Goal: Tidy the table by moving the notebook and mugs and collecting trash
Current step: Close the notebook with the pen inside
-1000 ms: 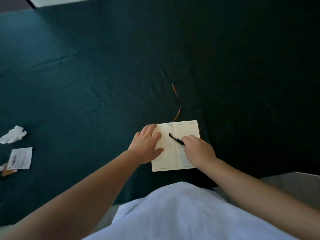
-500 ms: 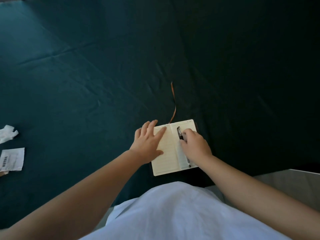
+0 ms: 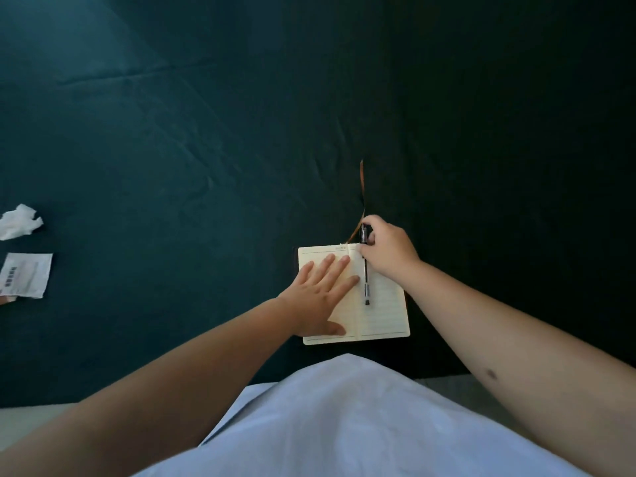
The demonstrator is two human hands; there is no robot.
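An open notebook (image 3: 385, 315) with cream lined pages lies near the table's front edge, its brown ribbon bookmark (image 3: 362, 187) trailing away over the cloth. My left hand (image 3: 321, 294) lies flat on the left page, fingers spread. A black pen (image 3: 365, 273) rests along the spine gutter on the right page. My right hand (image 3: 387, 249) is at the notebook's top edge, fingers pinching the pen's upper end. No mugs are in view.
The table carries a dark teal cloth (image 3: 206, 132). At the far left lie a crumpled white tissue (image 3: 19, 222) and a white packet with a barcode (image 3: 25, 275). My pale shirt (image 3: 344, 425) fills the bottom of the view.
The pen has turned from slanting across the pages to lying along the spine. My right hand slid up to the notebook's top. My left hand flattened on the left page.
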